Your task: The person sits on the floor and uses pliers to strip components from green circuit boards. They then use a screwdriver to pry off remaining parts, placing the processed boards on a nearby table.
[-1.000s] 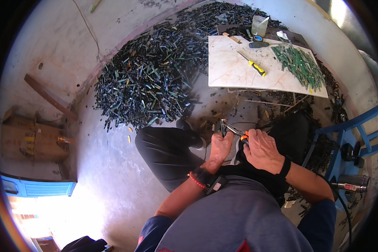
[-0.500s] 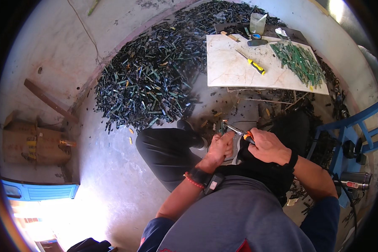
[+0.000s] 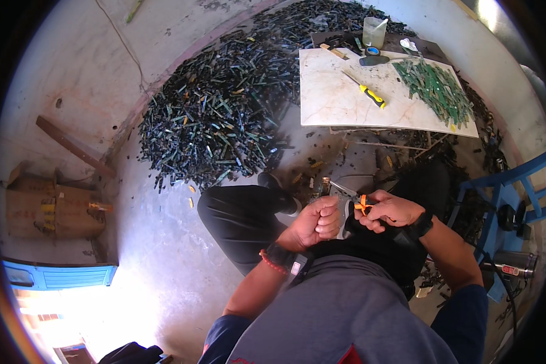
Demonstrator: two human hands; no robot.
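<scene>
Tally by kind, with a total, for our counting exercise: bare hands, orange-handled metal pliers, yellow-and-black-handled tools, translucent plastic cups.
Bare left hand and bare right hand: 2
Orange-handled metal pliers: 1
Yellow-and-black-handled tool: 1
Translucent plastic cup: 1
Total: 5

Periphery, left and right.
Cardboard box [image 3: 54, 209], brown board [image 3: 73, 144] beyond it; steel flask [image 3: 523, 263] near blue chair [image 3: 498, 195].

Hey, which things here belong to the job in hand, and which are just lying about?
Likely part of the job:
orange-handled pliers, in the right hand
small piece, at the left hand
dark strip pile
green strips

Seemingly just lying about:
cardboard box
brown plank
metal container
</scene>
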